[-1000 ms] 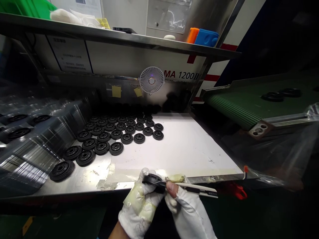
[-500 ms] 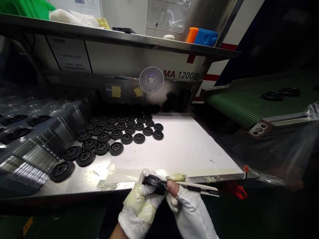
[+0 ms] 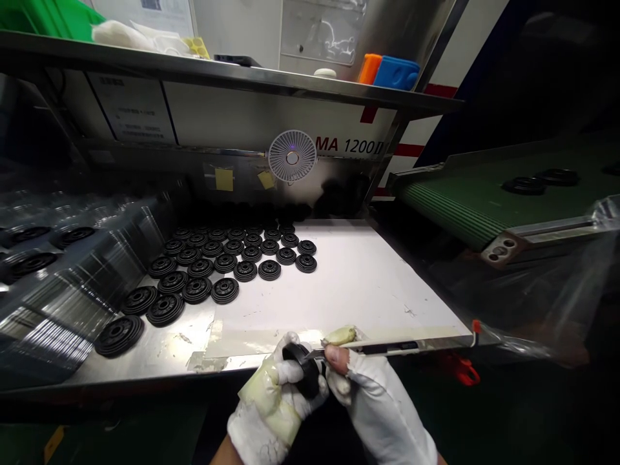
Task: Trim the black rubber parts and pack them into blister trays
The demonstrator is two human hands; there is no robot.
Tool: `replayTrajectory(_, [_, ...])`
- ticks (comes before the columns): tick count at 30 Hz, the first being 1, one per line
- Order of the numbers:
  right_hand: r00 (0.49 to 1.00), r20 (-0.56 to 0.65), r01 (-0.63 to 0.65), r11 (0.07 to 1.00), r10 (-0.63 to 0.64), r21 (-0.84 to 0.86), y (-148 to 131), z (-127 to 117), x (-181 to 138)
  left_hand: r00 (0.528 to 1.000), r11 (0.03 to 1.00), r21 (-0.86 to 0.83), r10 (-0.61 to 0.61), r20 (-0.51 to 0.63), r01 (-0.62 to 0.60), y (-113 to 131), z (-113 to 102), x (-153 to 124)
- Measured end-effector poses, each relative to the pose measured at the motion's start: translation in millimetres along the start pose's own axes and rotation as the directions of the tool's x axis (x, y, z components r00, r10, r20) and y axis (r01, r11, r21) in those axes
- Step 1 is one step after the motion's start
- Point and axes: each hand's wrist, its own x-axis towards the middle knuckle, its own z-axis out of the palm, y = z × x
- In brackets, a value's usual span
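Note:
My left hand (image 3: 274, 394), in a white glove with yellowish coating, grips a black ridged disc (image 3: 303, 371) tilted on its edge below the table's front edge. In my right hand (image 3: 372, 394), gloved in white with the thumb tip bare, is a slim white-and-black utility knife (image 3: 382, 349). Its blade touches or lies very near the disc's rim; the exact contact is too small to tell. Several similar black discs (image 3: 225, 290) lie flat in rows on the left half of the table.
A white sheet (image 3: 349, 284) covers much of the steel table. Stacked clear plastic trays (image 3: 77, 303) stand at left. On the right, a green conveyor (image 3: 465, 194) carries more discs. A small fan (image 3: 292, 157) hangs under the shelf (image 3: 232, 74). Something red (image 3: 465, 371) hangs by the front edge.
The disc has turned more upright in my left hand. My right hand and the knife have shifted slightly, with the knife's handle end now higher. The rows of discs stay as they were.

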Motion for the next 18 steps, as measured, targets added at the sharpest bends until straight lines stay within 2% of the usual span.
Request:
replayTrajectory(6, [0.997, 0.071, -0.013, 0.997, 0.019, -0.08, -3.5, -1.9, 2.3, 1.0, 0.996, 0.087, -0.001, 0.03, -0.002, -3.0, 2.1, -1.4])
replayTrajectory(10, [0.999, 0.051, -0.014, 0.993, 0.02, -0.115, -1.8, -10.6, -1.0, 1.0, 0.998, 0.056, 0.001, -0.023, 0.0, -4.4, 0.9, -0.5])
replayTrajectory(13, [0.994, 0.083, -0.055, 0.972, 0.076, -0.227, -4.7, -23.8, -6.8, 0.996, 0.999, 0.053, -0.003, -0.091, 0.008, -5.7, 1.3, -1.3])
replayTrajectory(16, [0.984, 0.124, -0.085, 0.951, 0.127, -0.296, -14.5, -42.9, -13.3, 0.986, 0.99, 0.116, 0.097, -0.132, -0.081, -6.3, 3.5, -4.0])
replayTrajectory(18, [0.983, 0.103, -0.106, 0.932, 0.15, -0.347, -23.9, -60.4, -15.6, 0.978, 0.961, 0.231, 0.178, -0.105, -0.15, -3.6, 6.5, -3.3])
